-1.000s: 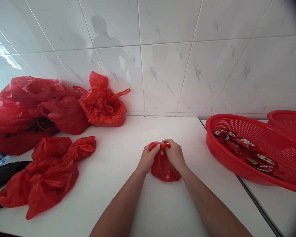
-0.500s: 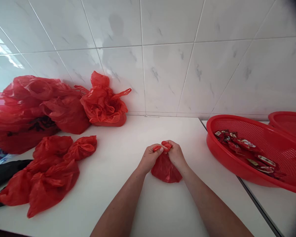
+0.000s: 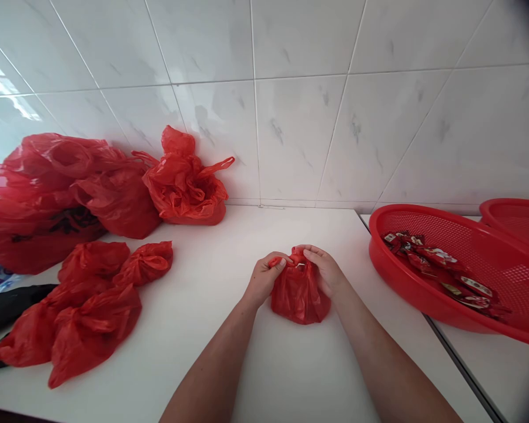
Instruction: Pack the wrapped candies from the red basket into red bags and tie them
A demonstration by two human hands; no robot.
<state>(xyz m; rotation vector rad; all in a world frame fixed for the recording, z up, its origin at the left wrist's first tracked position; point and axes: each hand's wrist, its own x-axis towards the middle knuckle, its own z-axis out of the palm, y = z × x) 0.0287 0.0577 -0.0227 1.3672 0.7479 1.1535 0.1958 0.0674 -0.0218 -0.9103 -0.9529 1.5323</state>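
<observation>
A small red plastic bag (image 3: 300, 298) rests on the white table in front of me, its top gathered and its lower part bulging. My left hand (image 3: 267, 275) is closed on the left side of the bag's top, the thumb pressed over the plastic. On the other side, my right hand (image 3: 324, 269) pinches the right part of the top. A small gap shows in the plastic between the two hands. What lies inside the bag is hidden.
A red plastic basket (image 3: 397, 294) with wrapped snacks (image 3: 441, 258) stands at the right, another red basket (image 3: 515, 217) behind it. Several knotted red bags (image 3: 92, 329) lie left, near a black bag (image 3: 17, 305). Larger red bags (image 3: 185, 188) lean by the tiled wall (image 3: 300, 135).
My hands have moved slightly apart at the bag's top, and the right fingers have shifted. The bag looks wider, with a small gap now visible beneath its gathered top.
</observation>
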